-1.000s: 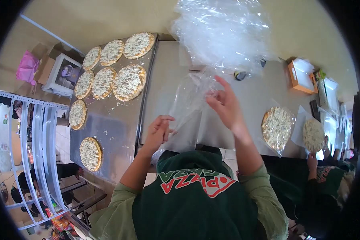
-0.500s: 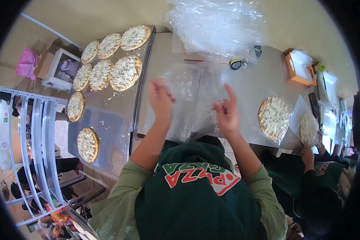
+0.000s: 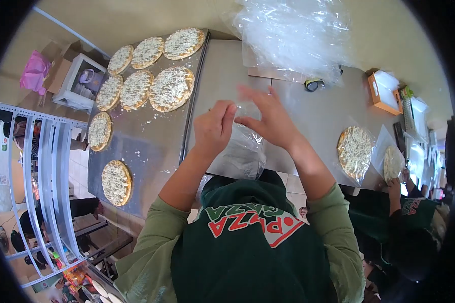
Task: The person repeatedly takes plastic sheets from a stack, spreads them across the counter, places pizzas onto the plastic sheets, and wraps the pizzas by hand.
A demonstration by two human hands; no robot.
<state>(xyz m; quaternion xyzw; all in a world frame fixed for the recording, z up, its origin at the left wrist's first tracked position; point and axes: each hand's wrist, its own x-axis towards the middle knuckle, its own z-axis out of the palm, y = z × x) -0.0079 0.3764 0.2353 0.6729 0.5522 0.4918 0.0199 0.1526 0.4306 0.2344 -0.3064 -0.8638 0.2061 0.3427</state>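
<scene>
In front of my chest a clear plastic bag hangs over the metal table, crumpled and see-through. My left hand is closed, its thumb and fingers pinching the bag's upper edge. Just to the right, my right hand is open with fingers spread and their tips blurred. Its thumb points at the left hand, close to the bag; whether it touches the plastic I cannot tell. A cheese-topped pizza in clear plastic lies to the right of my hands.
Several unwrapped pizzas lie on the metal surface at left. A heap of clear bags is at the back, beside a tape roll. At right are an orange-sided tray and a co-worker's hands at another pizza.
My hands have come together from farther apart. My right hand moved up and left, while the left closed on the bag, which now hangs gathered below it. The view shifted slightly.
</scene>
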